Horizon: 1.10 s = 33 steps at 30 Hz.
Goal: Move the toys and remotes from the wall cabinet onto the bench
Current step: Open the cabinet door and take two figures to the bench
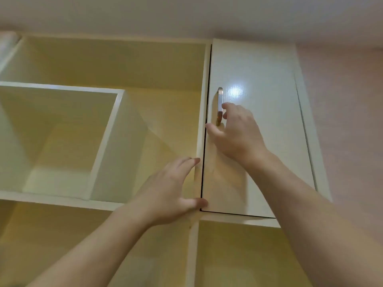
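The white wall cabinet door [259, 129] is closed or nearly so, with a thin dark gap along its left and bottom edges. My right hand [238, 133] is at the metal handle [220, 100]; its fingers curl against the handle's lower half and the thumb points left toward the door's edge. My left hand [172, 189] lies flat with straight fingers on the cabinet's upright beside the door, and its thumb touches the door's lower left corner. No toys or remotes show; whatever is behind the door is hidden.
Open cream shelf compartments [62, 137] lie to the left and below [238, 255], with nothing visible in them. The ceiling [186, 15] is close above the cabinet. A pinkish wall [352, 121] runs to the right.
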{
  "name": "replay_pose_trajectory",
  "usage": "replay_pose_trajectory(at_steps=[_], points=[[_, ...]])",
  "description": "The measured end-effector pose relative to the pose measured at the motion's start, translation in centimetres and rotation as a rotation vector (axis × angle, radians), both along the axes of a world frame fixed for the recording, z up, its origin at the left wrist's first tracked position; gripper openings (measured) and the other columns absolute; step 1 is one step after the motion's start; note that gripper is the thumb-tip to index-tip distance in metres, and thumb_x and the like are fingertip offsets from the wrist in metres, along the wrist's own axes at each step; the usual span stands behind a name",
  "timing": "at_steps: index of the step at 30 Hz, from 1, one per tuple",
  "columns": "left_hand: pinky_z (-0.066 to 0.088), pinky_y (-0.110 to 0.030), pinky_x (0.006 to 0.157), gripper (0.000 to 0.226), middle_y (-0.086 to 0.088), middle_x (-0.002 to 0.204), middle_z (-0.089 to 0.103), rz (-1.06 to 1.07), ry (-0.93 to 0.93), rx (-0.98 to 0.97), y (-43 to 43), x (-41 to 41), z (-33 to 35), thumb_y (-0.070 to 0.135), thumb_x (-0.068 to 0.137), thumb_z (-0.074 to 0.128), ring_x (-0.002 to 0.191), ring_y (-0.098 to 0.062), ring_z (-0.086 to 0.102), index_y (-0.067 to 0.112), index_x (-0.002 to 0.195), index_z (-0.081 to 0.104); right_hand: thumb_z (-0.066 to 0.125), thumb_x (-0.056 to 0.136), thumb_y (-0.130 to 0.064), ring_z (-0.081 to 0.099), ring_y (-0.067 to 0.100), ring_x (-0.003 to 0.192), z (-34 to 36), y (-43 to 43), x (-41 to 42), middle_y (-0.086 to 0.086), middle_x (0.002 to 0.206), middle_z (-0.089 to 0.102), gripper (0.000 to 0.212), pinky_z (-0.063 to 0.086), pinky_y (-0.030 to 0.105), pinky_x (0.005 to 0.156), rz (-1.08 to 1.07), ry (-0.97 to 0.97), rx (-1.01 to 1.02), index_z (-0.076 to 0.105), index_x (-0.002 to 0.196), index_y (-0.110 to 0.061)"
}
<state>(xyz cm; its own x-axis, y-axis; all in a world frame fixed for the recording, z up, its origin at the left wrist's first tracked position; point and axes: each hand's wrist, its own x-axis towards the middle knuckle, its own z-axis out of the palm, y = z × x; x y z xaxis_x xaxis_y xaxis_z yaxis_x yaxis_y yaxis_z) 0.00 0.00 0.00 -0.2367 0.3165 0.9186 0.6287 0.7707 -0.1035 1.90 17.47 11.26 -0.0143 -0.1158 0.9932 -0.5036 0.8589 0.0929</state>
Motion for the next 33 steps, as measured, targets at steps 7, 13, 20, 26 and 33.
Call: replay_pose_trajectory(at_steps=[7,13,20,26,33], points=[[0.027,-0.020,0.108,0.097,0.020,0.152,0.027,0.033,-0.011,-0.115,-0.9,-1.1,0.5,0.059,0.073,0.073,0.138,0.001,0.023,0.034,0.152,0.022,0.059,0.086,-0.037,0.046,0.024,0.082,1.3,-1.3,-1.7,0.001,0.081,0.049,0.027,0.039,0.035,0.069,0.004,0.026,-0.104,0.043,0.083,-0.015],[0.034,-0.026,0.107,0.096,0.017,0.152,0.031,0.002,0.015,-0.133,-1.2,-1.4,0.6,0.055,0.074,0.074,0.137,-0.003,0.029,0.031,0.152,0.023,0.051,0.086,-0.013,0.048,0.026,0.075,1.2,-2.2,-1.8,0.002,0.079,0.052,0.010,0.028,0.030,0.062,0.022,0.068,-0.199,0.042,0.083,-0.015],[0.040,-0.032,0.103,0.095,0.018,0.151,0.032,-0.002,0.015,-0.140,-1.4,-1.3,0.4,0.058,0.077,0.070,0.136,-0.006,0.033,0.032,0.152,0.019,0.046,0.084,-0.010,0.048,0.026,0.076,0.9,-2.3,0.6,0.004,0.081,0.054,0.004,0.028,0.031,0.064,-0.009,0.055,-0.224,0.044,0.083,-0.013],[0.038,-0.030,0.104,0.094,0.017,0.155,0.028,0.021,-0.025,-0.110,-0.8,-0.6,0.2,0.053,0.080,0.069,0.139,-0.008,0.032,0.033,0.153,0.014,0.048,0.088,-0.012,0.050,0.025,0.078,0.6,-1.9,2.4,0.002,0.082,0.053,0.004,0.031,0.028,0.065,0.002,0.038,-0.224,0.047,0.089,-0.016],[0.043,-0.033,0.102,0.093,0.014,0.152,0.035,0.070,-0.095,-0.024,0.6,0.7,-0.2,0.042,0.082,0.070,0.135,-0.014,0.040,0.033,0.154,0.011,0.050,0.093,-0.012,0.054,0.019,0.097,0.4,-0.9,5.0,0.000,0.108,0.060,0.043,0.046,0.035,0.090,0.100,0.034,-0.173,0.048,0.135,-0.020]])
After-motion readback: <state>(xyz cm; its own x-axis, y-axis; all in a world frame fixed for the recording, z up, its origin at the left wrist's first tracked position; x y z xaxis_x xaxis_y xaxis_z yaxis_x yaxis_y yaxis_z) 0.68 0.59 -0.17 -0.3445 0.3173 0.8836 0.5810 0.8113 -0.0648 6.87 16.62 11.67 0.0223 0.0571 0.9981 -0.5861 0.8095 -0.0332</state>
